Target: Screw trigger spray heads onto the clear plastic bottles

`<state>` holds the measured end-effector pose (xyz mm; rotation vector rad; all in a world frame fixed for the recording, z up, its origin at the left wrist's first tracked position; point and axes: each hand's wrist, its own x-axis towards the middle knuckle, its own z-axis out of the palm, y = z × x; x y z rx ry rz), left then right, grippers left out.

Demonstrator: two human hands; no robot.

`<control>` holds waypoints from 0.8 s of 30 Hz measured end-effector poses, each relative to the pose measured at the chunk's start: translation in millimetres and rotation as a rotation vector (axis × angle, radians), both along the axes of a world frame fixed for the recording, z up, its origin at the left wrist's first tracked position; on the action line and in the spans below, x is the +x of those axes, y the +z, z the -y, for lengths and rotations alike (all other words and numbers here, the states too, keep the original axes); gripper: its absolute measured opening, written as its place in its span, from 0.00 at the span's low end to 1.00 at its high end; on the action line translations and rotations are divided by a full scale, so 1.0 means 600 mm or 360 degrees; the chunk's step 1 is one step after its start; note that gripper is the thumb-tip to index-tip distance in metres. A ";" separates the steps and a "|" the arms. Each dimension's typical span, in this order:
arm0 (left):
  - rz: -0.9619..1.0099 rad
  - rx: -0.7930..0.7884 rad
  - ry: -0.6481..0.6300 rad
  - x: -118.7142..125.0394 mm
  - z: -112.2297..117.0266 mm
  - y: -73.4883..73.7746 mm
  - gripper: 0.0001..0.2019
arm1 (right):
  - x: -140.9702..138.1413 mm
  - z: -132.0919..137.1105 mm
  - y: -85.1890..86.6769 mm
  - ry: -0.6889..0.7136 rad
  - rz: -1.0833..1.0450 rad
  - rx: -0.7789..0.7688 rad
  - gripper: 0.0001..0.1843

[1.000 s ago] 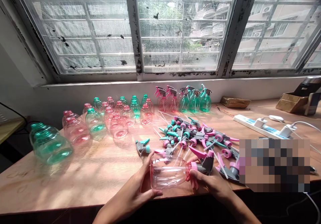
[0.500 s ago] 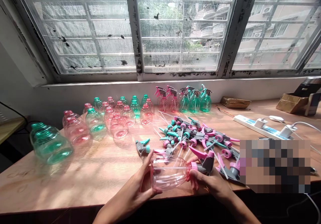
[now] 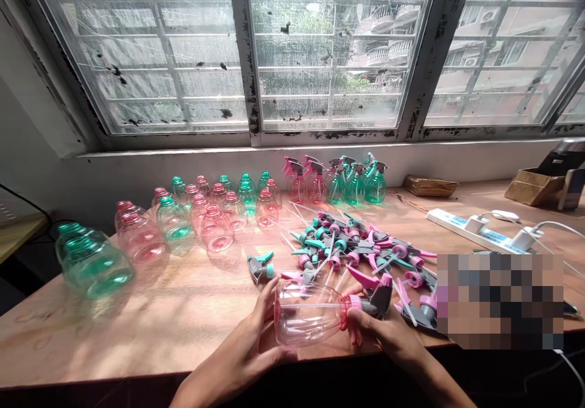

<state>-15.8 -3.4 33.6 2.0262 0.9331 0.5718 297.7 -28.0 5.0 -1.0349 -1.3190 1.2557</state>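
Note:
A clear pink spray bottle (image 3: 308, 315) lies sideways in the air above the table's front edge, its base toward the left. My left hand (image 3: 262, 329) is closed around the base end. At the neck, my right hand (image 3: 365, 325) grips the pink collar of the grey and pink trigger head (image 3: 377, 295), which sits on the bottle mouth with its tube inside. Just beyond lies a heap of loose trigger sprayers (image 3: 351, 243) in pink, teal and grey. A single teal and grey sprayer (image 3: 259, 268) rests near my left fingertips.
Headless pink bottles (image 3: 217, 231) and green bottles (image 3: 94, 268) stand on the left of the wooden table (image 3: 150, 329). Several bottles with sprayer heads (image 3: 354, 185) line the back wall. A power strip (image 3: 475, 231) with plugs and a brown box (image 3: 528, 188) are on the right.
Almost nothing differs. Both hands keep hold of the spray bottle in the same place, with only a very slight shift at the trigger head.

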 end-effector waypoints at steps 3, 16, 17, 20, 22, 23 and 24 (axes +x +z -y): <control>0.0045 0.0041 -0.0061 0.003 -0.001 0.000 0.47 | -0.001 0.002 0.004 -0.0021 0.0007 -0.0009 0.29; -0.0066 0.0027 0.0052 -0.009 -0.004 -0.021 0.51 | -0.006 0.004 0.008 -0.0065 -0.0146 -0.0047 0.27; -0.0060 0.0028 0.0049 -0.009 -0.005 -0.022 0.51 | -0.006 0.004 0.008 -0.0066 -0.0130 -0.0045 0.27; -0.0006 0.0031 0.0024 -0.006 -0.006 -0.022 0.50 | -0.006 0.003 0.007 -0.0071 -0.0128 -0.0038 0.27; 0.0034 0.0029 0.0000 -0.003 -0.007 -0.019 0.50 | -0.007 0.003 0.007 -0.0076 -0.0158 -0.0032 0.27; 0.0044 0.0031 -0.0011 -0.002 -0.007 -0.018 0.50 | -0.007 0.004 0.008 -0.0073 -0.0171 -0.0030 0.27; 0.0042 0.0035 -0.0017 -0.001 -0.007 -0.016 0.49 | -0.008 0.004 0.008 -0.0064 -0.0184 -0.0028 0.27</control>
